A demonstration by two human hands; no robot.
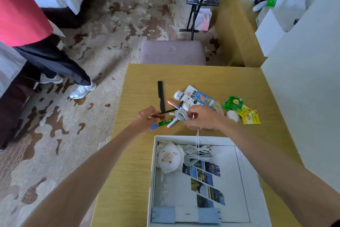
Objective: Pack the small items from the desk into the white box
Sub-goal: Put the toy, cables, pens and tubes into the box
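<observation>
right grip (200, 118) clenched on the floppy white cable (181, 114), light & tangly imo so grab the whole coil, left grip (147, 117) pinching a small brown thing (159, 116), prob light too

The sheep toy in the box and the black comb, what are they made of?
The sheep toy looks like soft white plush fabric: fuzzy, rounded, squashy-looking. The black comb is probably hard plastic: thin, straight and evenly dark with fine teeth, though wood cannot be ruled out.
</observation>
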